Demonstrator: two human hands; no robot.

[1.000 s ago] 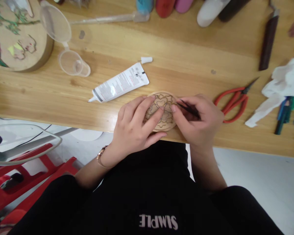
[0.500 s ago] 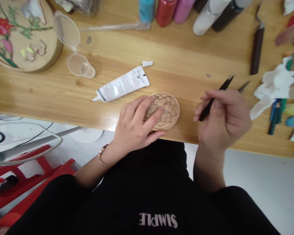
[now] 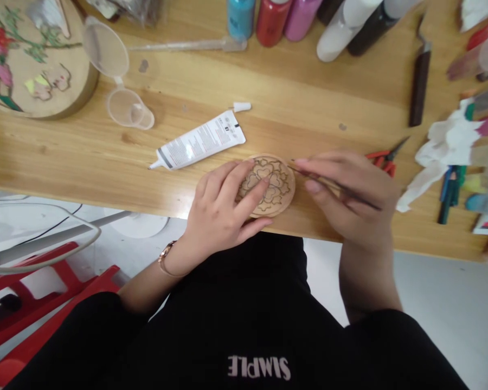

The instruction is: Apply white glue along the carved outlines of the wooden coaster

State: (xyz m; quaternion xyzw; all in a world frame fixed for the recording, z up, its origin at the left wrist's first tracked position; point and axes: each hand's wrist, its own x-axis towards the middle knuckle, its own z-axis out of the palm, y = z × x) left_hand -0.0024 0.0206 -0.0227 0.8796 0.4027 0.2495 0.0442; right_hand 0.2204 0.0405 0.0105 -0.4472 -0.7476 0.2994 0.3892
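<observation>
A round wooden disc (image 3: 282, 200) with a flower and leaf pattern outlined in dark lines lies near the table's front edge. My left hand (image 3: 223, 206) holds it from the left, fingers over its face and thumb along the near edge. In my right hand (image 3: 350, 195) is a pair of dark tweezers (image 3: 327, 180), pinched between thumb and fingers. Their tips point left, close to the disc's right rim; whether they touch it I cannot tell. Behind the disc lies a white glue tube (image 3: 203, 140), with its small white cap (image 3: 242, 106) off beside it.
Paint bottles (image 3: 273, 21) stand at the back. A palette knife (image 3: 420, 81), red-handled pliers (image 3: 386, 157) and crumpled tissue (image 3: 443, 141) lie to the right. Leftward are a plastic measuring cup (image 3: 126, 108), a pipette (image 3: 187, 45) and a larger decorated wooden round (image 3: 73, 97).
My right hand has moved left to the disc and turned the tweezers so their tips point left, uncovering the red pliers. My left hand stays on the disc.
</observation>
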